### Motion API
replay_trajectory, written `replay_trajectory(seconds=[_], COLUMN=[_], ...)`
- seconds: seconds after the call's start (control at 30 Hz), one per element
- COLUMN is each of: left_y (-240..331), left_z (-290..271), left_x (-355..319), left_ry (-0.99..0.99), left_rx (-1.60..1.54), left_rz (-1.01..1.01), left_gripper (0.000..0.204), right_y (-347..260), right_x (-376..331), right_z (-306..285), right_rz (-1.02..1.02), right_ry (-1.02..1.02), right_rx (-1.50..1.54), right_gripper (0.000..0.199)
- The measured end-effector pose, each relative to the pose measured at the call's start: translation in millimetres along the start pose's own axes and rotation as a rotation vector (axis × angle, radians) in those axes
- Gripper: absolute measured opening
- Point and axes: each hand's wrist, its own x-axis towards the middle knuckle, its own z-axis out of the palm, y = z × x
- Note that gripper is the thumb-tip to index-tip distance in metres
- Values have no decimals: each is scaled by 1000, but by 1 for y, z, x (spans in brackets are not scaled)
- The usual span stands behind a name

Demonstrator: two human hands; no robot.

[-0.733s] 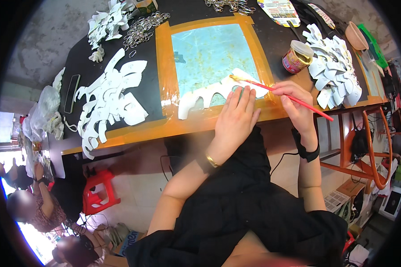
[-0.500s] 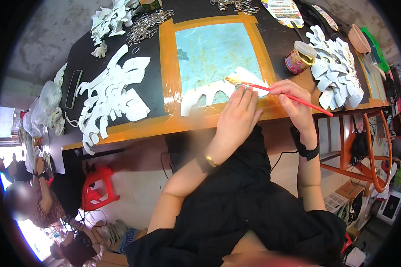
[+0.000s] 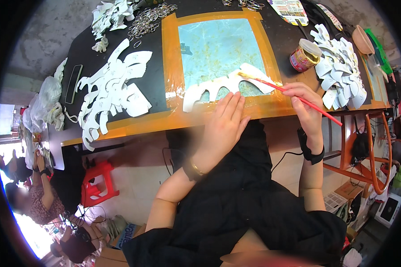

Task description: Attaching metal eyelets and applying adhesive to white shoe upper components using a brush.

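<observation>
a: which hand is nearer?

b: the left hand (image 3: 221,129): over the table's (image 3: 138,128) near edge, fingers nearly straight, gripping nothing. the right hand (image 3: 304,101) pinches a red brush (image 3: 271,85).

a: and the white piece (image 3: 232,84)?

b: at the left fingertips, long axis left to right, brush tip on its right part. farther off, bare blue sheet (image 3: 220,46) gives room, bordered by orange tape (image 3: 172,62).

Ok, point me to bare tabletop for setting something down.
Black tabletop shows in two strips: between the left white pile and orange tape, and between that tape and the jar. The far half of the blue sheet is uncovered but smeared. Crowded: the right white pile, and around the left hand and right hand.
</observation>
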Motion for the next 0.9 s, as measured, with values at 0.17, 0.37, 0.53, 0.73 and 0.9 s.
replay_trajectory(seconds=[0.17,0.37,0.53,0.73,0.9], left_y=[1,2,3,-6,-18], left_z=[3,4,3,-21,-24], left_x=[-1,-1,-2,-2,-9], left_ry=[0,8,18,77,94], left_rx=[29,46,43,-9,37], left_rz=[6,8,-4,-62,-81], left_gripper=[49,48,47,37,34], right_y=[-1,-2,-9,-4,-5], right_x=[-7,-7,-9,-12,-13], right_z=[-1,6,18,21,31], right_rz=[13,42,27,21,-4], right_ry=[-53,40,-43,-48,-40], right_rx=[22,5,11,39,56], right_gripper=[17,16,16,17,17])
